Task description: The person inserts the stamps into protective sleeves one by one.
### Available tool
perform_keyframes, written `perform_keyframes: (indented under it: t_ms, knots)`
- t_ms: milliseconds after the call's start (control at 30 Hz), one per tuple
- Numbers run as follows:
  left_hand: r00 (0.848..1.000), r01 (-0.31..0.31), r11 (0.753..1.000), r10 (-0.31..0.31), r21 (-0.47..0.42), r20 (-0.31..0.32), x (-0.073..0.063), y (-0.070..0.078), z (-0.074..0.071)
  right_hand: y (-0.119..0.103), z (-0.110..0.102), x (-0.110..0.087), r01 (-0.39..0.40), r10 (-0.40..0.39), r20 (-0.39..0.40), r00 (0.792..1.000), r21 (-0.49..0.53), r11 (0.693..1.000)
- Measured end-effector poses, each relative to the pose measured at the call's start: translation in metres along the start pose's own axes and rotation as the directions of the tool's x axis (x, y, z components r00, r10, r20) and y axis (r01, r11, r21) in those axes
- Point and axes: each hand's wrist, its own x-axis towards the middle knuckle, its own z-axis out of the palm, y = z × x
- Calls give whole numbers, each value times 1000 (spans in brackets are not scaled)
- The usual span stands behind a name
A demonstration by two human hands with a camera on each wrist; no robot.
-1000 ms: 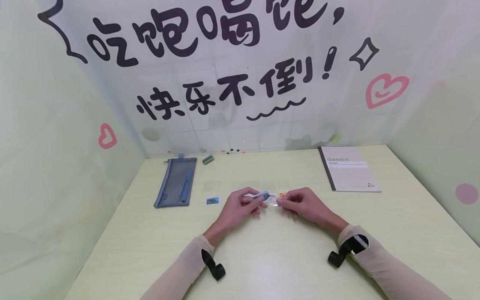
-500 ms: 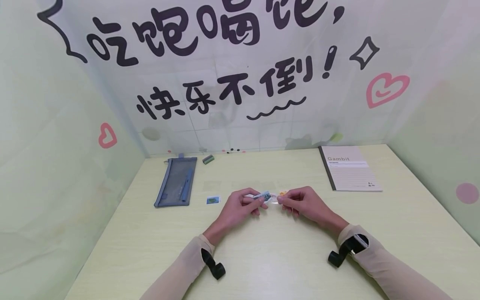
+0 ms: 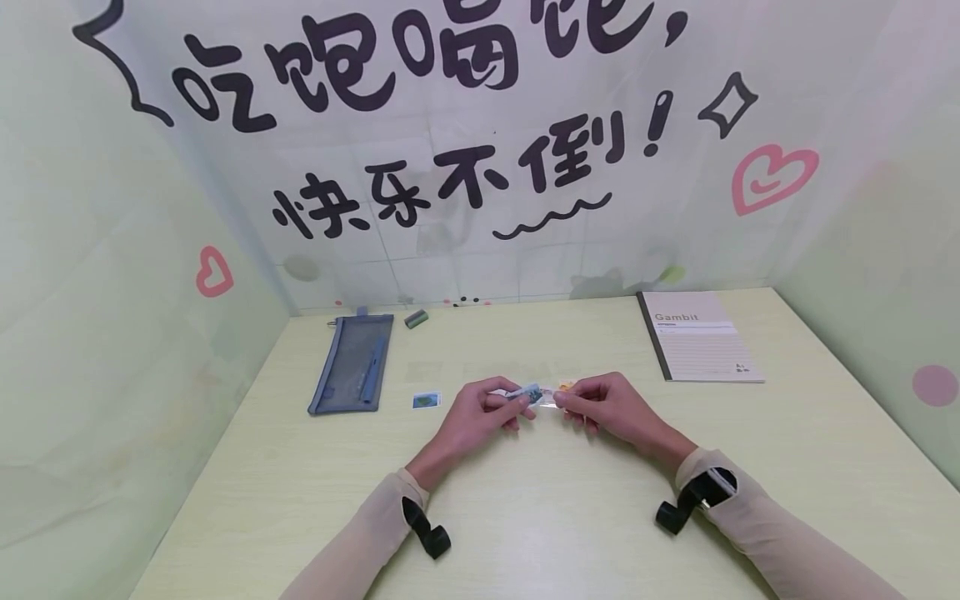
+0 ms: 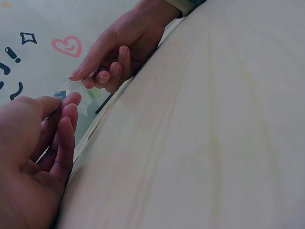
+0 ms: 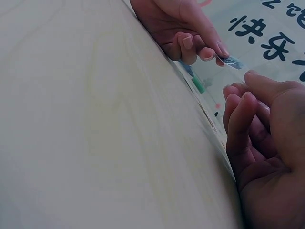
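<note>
Above the table, my left hand (image 3: 483, 412) pinches a small blue printed piece (image 3: 531, 392), like a stamp, between thumb and fingers. Facing it, my right hand (image 3: 611, 408) pinches the end of a narrow clear plastic piece (image 3: 549, 399) between thumb and forefinger. The clear plastic spans the short gap between both hands' fingertips. In the right wrist view the blue printed piece (image 5: 232, 62) lies at the left thumb tip, with clear film running toward the right thumb. A bit of orange (image 3: 566, 387) shows just behind the right fingertips. Left of the left hand, a blue-green stamp (image 3: 427, 401) lies flat.
A blue mesh pencil pouch (image 3: 348, 367) with a blue pen inside lies at the table's left. Near the back edge is a small green eraser-like block (image 3: 416, 319). A notebook (image 3: 697, 346) lies at the back right. Faint clear strips (image 3: 506, 369) lie behind the hands.
</note>
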Motion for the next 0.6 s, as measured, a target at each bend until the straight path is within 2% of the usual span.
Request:
perform_keyframes:
  t_ms: [400,600]
  knots:
    - [1000,1,999,-2,36,27,-1,1,0,4,0,1,17,-17,-8,1000,-2,1000]
    - [999,5,1000,-6,24,38,0,0,0,4,0,1,39,-39,2,999,-18,999]
